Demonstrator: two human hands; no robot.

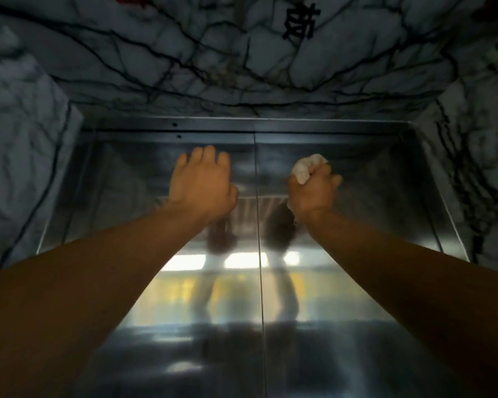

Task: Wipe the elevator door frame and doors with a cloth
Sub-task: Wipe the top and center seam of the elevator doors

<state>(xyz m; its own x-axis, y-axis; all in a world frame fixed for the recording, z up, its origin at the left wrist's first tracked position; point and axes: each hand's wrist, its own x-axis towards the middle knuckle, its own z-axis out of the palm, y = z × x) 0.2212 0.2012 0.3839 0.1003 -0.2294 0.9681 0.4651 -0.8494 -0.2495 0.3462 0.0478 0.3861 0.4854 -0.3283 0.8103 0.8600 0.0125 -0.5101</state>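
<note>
Two shiny steel elevator doors (342,282) fill the view, shut, meeting at a centre seam. A steel door frame (219,123) runs across above them. My right hand (314,191) is raised against the upper right door and grips a crumpled white cloth (306,168), which sticks out above my fist. My left hand (203,182) is up at the same height on the left door, fingers curled over, holding nothing that I can see. Both forearms reach up from the bottom corners.
White marble with dark veins (242,53) surrounds the doorway above and on both sides. Black characters (298,21) are printed on the marble above. The doors reflect bright lights and my arms.
</note>
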